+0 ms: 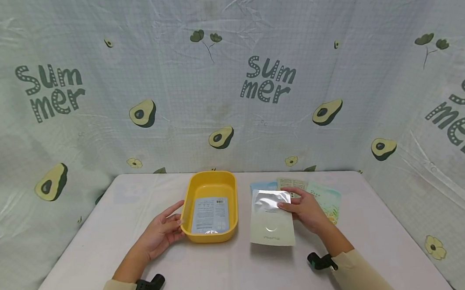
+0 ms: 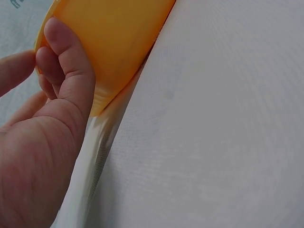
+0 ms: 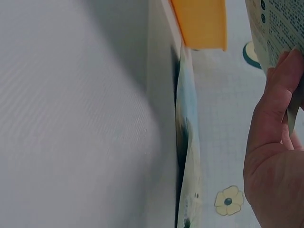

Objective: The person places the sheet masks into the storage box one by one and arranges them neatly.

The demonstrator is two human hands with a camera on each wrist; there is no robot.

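Note:
A yellow plastic tray (image 1: 211, 238) stands left of the table's middle, with a grey-blue packet (image 1: 210, 214) lying flat in it, printed side up. My left hand (image 1: 164, 234) is at the tray's left side, its loosely bent fingers touching the wall near the rim; the left wrist view shows the thumb (image 2: 71, 57) against the yellow wall. To the right of the tray, my right hand (image 1: 308, 209) pinches a pale green sachet with a silvery top (image 1: 271, 222) by its right edge, above the table. Small print covers the sachet's side (image 3: 280, 28) in the right wrist view.
Behind the held sachet, several flat packets lie on the table: a light blue one (image 1: 264, 186), a cream one with print (image 1: 291, 182) and a pale green one with flowers (image 1: 328, 198). A patterned curtain (image 1: 174, 86) surrounds the white table (image 1: 207, 273).

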